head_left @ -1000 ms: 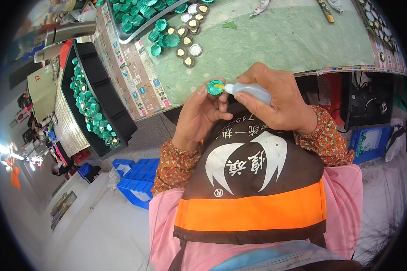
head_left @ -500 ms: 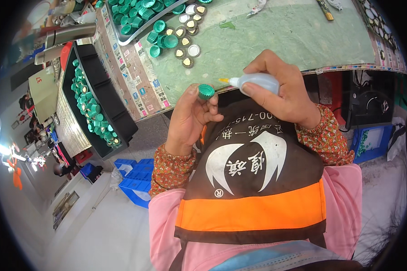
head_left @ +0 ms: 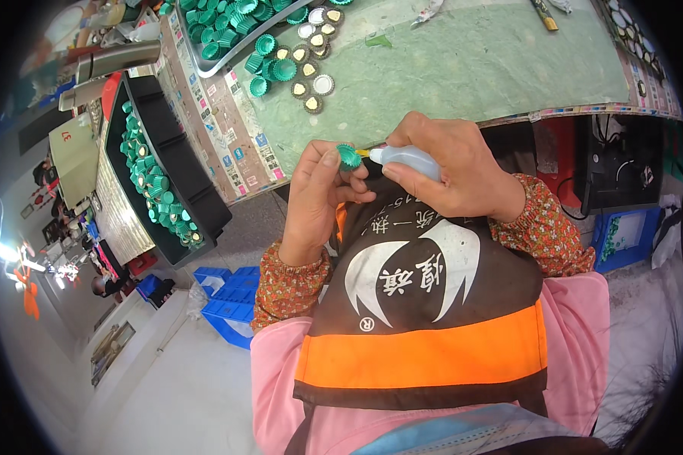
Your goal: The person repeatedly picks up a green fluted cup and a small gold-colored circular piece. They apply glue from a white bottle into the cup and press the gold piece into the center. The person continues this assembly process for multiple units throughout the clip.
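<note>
Between the thumb and fingers of my left hand [head_left: 316,191] is a small green fluted cup [head_left: 348,158], held tilted at the table's near edge. My right hand [head_left: 463,163] grips a translucent squeeze bottle [head_left: 411,161] with a white cap and a thin yellow nozzle [head_left: 363,152]. The nozzle tip points left and meets the cup's rim or lies just by it; I cannot tell whether it touches. Past my hands, loose green cups [head_left: 284,70] lie on the table beside several dark fluted cups with pale pieces in them [head_left: 313,103].
A clear tray [head_left: 205,67] heaped with green cups stands at the far left of the green-covered table [head_left: 463,76]. Left of the table, a black crate [head_left: 205,208] holds more cups. Blue bins [head_left: 231,299] sit on the floor. A marker-like stick [head_left: 545,15] lies at the far right.
My right hand has moved left with the squeeze bottle, bringing its nozzle to the green cup. The cup has turned a little in my left hand, which stays in nearly the same place.
</note>
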`<state>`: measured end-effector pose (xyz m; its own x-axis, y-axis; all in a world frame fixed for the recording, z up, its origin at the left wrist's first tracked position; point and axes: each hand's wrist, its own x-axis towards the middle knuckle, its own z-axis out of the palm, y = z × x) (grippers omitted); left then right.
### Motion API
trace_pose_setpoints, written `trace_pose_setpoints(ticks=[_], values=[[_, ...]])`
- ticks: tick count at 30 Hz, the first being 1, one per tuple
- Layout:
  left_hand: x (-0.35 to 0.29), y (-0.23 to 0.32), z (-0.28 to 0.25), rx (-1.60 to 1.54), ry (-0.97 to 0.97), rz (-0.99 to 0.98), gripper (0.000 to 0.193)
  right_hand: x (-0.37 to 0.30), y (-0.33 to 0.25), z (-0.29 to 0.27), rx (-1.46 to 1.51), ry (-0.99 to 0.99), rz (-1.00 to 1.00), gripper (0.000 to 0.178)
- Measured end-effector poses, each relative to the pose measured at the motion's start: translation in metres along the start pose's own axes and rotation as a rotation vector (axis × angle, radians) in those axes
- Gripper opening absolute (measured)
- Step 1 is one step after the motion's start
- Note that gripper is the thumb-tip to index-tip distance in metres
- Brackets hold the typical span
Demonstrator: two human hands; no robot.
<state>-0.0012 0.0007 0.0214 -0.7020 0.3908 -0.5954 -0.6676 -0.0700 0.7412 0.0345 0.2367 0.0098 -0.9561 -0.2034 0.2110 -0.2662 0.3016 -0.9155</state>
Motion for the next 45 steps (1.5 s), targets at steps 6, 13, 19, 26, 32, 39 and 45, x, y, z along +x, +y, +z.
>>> trace_pose_setpoints(ticks=[6, 13, 19, 26, 32, 39, 45], values=[[-0.004, 0.002, 0.002, 0.141, 0.045, 0.098, 0.027, -0.002, 0.001, -0.001, 0.010, -0.012, -0.001, 0.021], [-0.009, 0.009, 0.009, 0.304, 0.037, 0.189, 0.040, -0.001, -0.001, -0.002, 0.072, -0.004, 0.013, 0.021], [-0.009, 0.009, 0.009, 0.244, -0.001, 0.219, 0.044, -0.002, 0.000, -0.003, 0.222, 0.050, 0.101, 0.026], [-0.003, 0.006, -0.005, 0.028, -0.092, 0.151, 0.043, 0.003, 0.010, -0.026, 0.488, 0.250, 0.282, 0.026], [0.006, 0.010, -0.009, -0.161, -0.113, 0.119, 0.048, 0.010, 0.050, -0.061, 0.238, 0.456, 0.207, 0.030], [0.002, 0.026, 0.008, -0.058, -0.060, 0.072, 0.065, 0.020, 0.083, -0.091, -0.449, 0.508, 0.130, 0.029], [0.000, 0.022, 0.005, -0.029, -0.049, 0.111, 0.064, 0.035, 0.111, -0.093, -0.683, 0.506, 0.032, 0.026]])
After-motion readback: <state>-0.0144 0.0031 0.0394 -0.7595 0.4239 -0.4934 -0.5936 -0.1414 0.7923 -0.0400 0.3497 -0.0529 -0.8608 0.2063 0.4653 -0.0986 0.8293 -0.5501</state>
